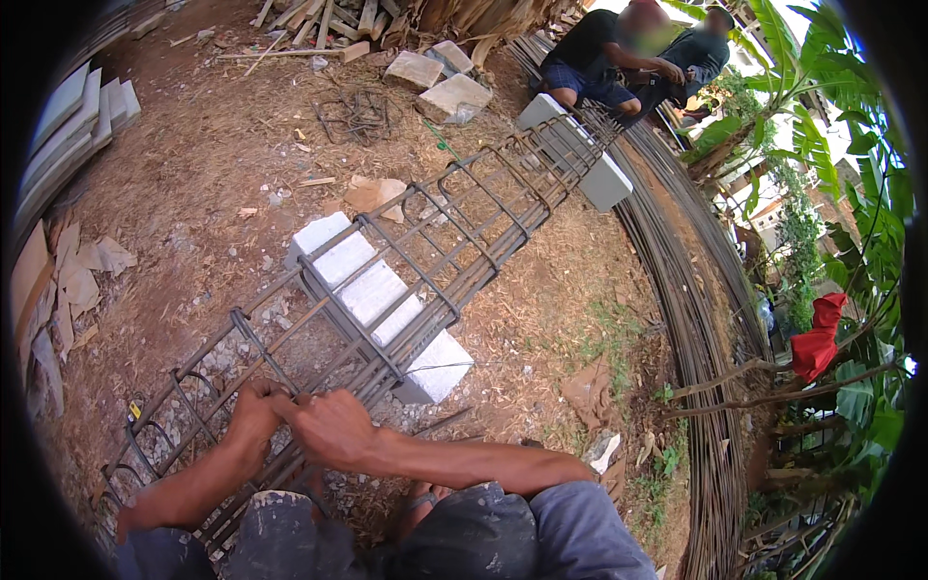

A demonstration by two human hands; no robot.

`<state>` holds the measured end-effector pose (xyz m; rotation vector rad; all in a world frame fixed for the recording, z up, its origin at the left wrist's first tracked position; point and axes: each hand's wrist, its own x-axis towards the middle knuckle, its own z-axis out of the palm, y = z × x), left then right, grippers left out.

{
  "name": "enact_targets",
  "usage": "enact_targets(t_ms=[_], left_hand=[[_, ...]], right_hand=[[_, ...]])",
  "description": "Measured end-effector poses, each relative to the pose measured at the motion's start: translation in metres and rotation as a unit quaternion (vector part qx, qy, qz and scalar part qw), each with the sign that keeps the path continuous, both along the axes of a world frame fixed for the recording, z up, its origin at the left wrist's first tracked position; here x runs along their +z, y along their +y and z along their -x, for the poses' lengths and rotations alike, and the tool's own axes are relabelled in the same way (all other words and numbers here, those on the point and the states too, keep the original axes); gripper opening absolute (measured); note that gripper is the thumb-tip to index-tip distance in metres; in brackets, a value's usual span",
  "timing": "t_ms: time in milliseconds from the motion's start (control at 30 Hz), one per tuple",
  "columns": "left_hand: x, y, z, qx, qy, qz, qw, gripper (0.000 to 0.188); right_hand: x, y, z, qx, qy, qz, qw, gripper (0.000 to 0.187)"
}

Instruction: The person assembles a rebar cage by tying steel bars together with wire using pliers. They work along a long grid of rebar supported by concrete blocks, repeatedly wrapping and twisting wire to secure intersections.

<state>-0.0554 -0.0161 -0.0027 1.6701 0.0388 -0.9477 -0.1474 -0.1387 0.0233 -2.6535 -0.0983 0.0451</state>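
A long cage of steel reinforcing bars [454, 224], tied with square stirrups, runs from my lap toward the far right. It rests on a pale concrete block [375, 292] near me and a grey block [607, 186] at its far end. My left hand [253, 418] is closed over the near part of the cage, by a long bar. Right against it, my right hand [333, 425] is curled into a closed grip with its fingers toward the left one. Whatever the fingers pinch is hidden between the two hands.
Two people [619, 58] crouch and bend near the cage's far end. Bundled long steel bars [691, 338] lie along the right. Loose stirrups [358, 118] and stone blocks [454, 95] lie farther off. Stacked slabs [72, 121] stand left; red cloth [819, 338] hangs among plants.
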Motion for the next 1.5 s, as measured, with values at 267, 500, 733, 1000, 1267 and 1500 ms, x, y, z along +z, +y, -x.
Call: enact_targets(t_ms=[267, 500, 733, 1000, 1267, 1500], left_hand=[[-0.001, 0.012, 0.010, -0.074, -0.150, 0.015, 0.986, 0.010], [-0.011, 0.026, 0.009, -0.147, -0.485, -0.022, 0.862, 0.014], [0.004, 0.019, 0.011, -0.156, -0.562, -0.030, 0.812, 0.015], [0.004, 0.009, 0.016, -0.100, -0.519, -0.050, 0.847, 0.007], [-0.014, 0.005, 0.019, 0.016, -0.302, -0.032, 0.953, 0.006], [0.006, 0.004, 0.043, 0.028, -0.420, -0.004, 0.907, 0.007]], right_hand=[[0.017, -0.004, -0.003, 0.004, 0.088, -0.040, 0.995, 0.026], [0.020, -0.006, -0.001, -0.005, 0.051, -0.099, 0.994, 0.032], [0.026, -0.006, 0.004, -0.018, 0.043, -0.112, 0.993, 0.027], [0.023, -0.007, 0.007, -0.046, 0.060, -0.170, 0.983, 0.036], [0.036, -0.012, 0.014, -0.013, 0.065, -0.106, 0.992, 0.043], [0.044, -0.015, 0.009, 0.004, 0.136, 0.055, 0.989, 0.022]])
